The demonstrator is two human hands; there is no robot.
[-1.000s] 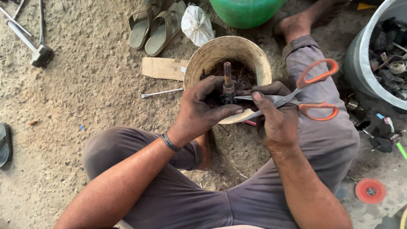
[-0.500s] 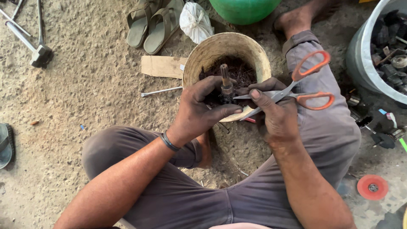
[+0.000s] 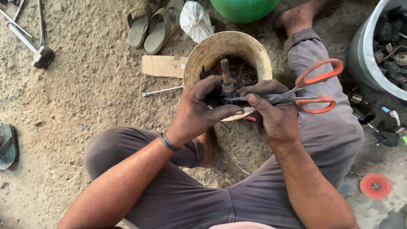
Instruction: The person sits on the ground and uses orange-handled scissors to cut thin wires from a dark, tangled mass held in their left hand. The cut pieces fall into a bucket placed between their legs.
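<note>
I sit cross-legged on sandy ground over a tan round bowl (image 3: 254,53) that holds dark wire scraps. My left hand (image 3: 199,110) grips a small dark metal part with an upright shaft (image 3: 225,78) above the bowl. My right hand (image 3: 271,112) holds orange-handled scissors (image 3: 305,91) by the blades, fingers wrapped near the pivot, the tips pointing left against the part. The orange handle loops stick out to the right over my knee.
A pair of olive sandals (image 3: 150,23), a white tied bag (image 3: 196,20) and a green tub (image 3: 243,8) lie beyond the bowl. A cardboard piece (image 3: 163,65), a thin rod (image 3: 161,91), a hammer (image 3: 32,42), a grey scrap bucket (image 3: 381,42) and a red disc (image 3: 375,185) surround me.
The camera view drifted slightly. The scissors' handles have tilted a little; both hands stay at the metal part over the bowl.
</note>
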